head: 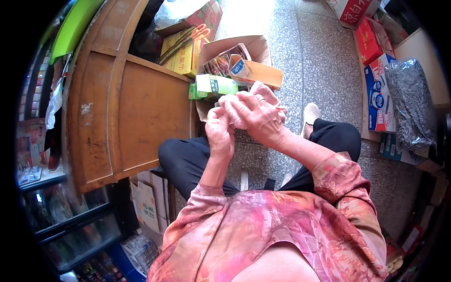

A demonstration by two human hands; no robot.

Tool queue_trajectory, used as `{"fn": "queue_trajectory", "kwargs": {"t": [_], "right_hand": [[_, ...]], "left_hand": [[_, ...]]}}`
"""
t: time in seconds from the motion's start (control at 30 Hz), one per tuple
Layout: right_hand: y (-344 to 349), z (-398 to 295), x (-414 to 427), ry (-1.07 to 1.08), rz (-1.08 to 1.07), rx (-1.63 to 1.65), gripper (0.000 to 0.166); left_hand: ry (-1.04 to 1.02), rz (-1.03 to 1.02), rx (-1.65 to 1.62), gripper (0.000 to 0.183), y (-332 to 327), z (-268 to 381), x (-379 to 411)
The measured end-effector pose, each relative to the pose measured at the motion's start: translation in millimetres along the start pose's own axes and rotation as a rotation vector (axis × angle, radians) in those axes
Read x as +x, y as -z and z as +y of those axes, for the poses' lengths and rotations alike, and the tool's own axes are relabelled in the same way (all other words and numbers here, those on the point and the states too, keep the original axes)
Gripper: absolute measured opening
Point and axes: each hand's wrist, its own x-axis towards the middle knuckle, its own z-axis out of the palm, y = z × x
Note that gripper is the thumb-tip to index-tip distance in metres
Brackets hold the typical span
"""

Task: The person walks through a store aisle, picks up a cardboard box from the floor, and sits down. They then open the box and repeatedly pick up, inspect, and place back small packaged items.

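My right hand [264, 118] grips a pink cloth [264, 92], which is bunched under its fingers and sticks out past the knuckles. Close against it, my left hand [220, 132] has its fingers curled around a small item at the cloth's left end; only a greyish edge shows, so I cannot tell what it is. Just beyond both hands is an open cardboard box [259, 47]. In it lie a green-and-white package [218, 84], an orange-tan carton [266, 72] and several small dark packets [222, 65].
A wooden cabinet [155, 116] stands on the left. Behind the box are a yellow carton [181, 53] and orange-handled scissors [201, 32]. Along the right sit a blue, white and red box [378, 95] and a clear bag of small grey pieces [410, 102]. The floor is speckled terrazzo [324, 60].
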Motion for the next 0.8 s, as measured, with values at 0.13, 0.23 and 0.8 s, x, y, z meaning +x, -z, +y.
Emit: {"fn": "queue_trajectory", "kwargs": {"t": [0.13, 0.23, 0.8], "right_hand": [[-6.8, 26.8, 1.2, -0.239, -0.071, 0.032, 0.039], [-3.3, 46.2, 6.7, -0.519, -0.402, 0.119, 0.022], [1.4, -0.4, 6.9, 0.171, 0.088, -0.007, 0.045]], "left_hand": [[-0.061, -0.003, -0.023, 0.01, -1.9, 28.1, 4.8], [-0.07, 0.001, -0.102, 0.014, 4.4, 45.6, 10.5], [0.065, 0.025, -0.278, 0.031, -3.4, 31.2, 19.5]]}}
